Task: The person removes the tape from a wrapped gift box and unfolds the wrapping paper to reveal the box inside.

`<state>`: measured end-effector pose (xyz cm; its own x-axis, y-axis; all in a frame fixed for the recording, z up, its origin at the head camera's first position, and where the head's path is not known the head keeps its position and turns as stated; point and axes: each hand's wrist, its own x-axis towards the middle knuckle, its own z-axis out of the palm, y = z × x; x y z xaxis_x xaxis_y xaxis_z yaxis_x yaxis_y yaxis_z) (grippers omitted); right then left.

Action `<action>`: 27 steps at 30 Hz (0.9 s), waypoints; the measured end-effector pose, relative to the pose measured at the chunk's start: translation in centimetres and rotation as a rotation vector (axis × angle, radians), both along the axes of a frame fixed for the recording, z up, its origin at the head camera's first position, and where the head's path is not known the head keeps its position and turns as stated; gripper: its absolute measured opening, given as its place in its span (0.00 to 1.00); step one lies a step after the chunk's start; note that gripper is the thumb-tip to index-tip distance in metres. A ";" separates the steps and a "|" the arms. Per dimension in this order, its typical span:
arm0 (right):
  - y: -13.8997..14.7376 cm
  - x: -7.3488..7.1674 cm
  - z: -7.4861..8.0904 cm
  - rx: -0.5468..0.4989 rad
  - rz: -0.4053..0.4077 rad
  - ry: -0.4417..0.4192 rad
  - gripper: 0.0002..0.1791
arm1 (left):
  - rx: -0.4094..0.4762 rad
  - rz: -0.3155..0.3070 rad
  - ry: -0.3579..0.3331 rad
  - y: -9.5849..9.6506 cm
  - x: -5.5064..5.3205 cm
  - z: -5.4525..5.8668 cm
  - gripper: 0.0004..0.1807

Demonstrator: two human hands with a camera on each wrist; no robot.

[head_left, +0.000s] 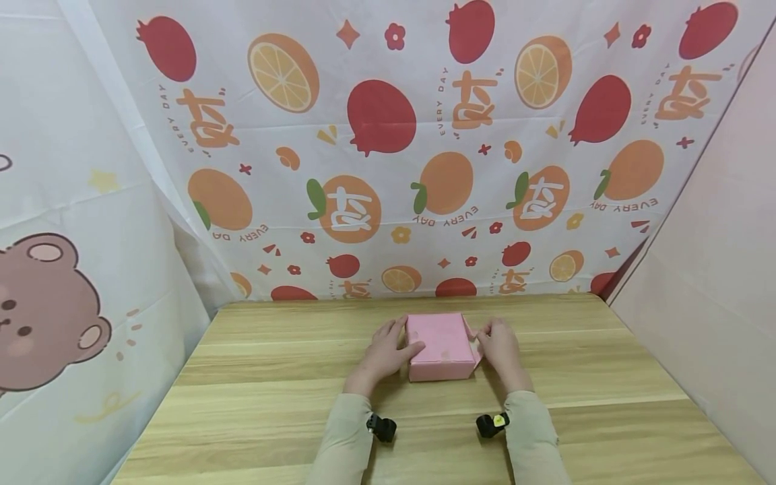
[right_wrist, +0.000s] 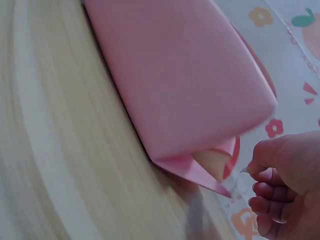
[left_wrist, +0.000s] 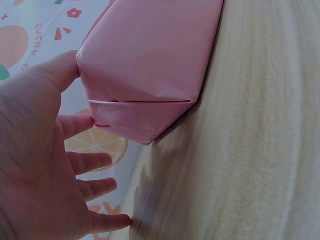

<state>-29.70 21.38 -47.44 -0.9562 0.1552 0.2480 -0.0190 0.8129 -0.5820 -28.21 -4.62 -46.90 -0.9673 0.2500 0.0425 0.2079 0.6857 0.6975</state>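
A flat box wrapped in pink paper (head_left: pixel 439 338) lies on the table. My left hand (head_left: pixel 383 351) rests at its left end, thumb on the upper edge and the other fingers fairly straight beside the folded end (left_wrist: pixel 140 120). At the right end the wrapping stands loose, with a pointed flap (right_wrist: pixel 192 175) sticking out and a pale inner surface showing. Beside that end is my right hand (head_left: pixel 502 347); its thumb and index finger pinch a small strip of clear tape (right_wrist: pixel 241 178) at the flap's tip, the remaining fingers curled.
The wood-grain table (head_left: pixel 261 404) reaches a fruit-print cloth (head_left: pixel 388 256) hanging behind it. A cloth with a bear print (head_left: pixel 48 310) hangs on the left, and a pale panel (head_left: pixel 715 269) stands on the right. Small black cameras (head_left: pixel 382 428) sit at both wrists.
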 end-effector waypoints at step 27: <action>3.4 0.1 0.1 -0.041 0.008 -0.037 0.04 | 0.074 -0.103 0.081 0.0 -0.5 -0.4 0.46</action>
<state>-29.57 24.80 -47.36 -0.9660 0.1566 0.2057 -0.0031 0.7886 -0.6150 -28.71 -4.63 -47.35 -0.9295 0.3407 0.1409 0.3316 0.6052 0.7238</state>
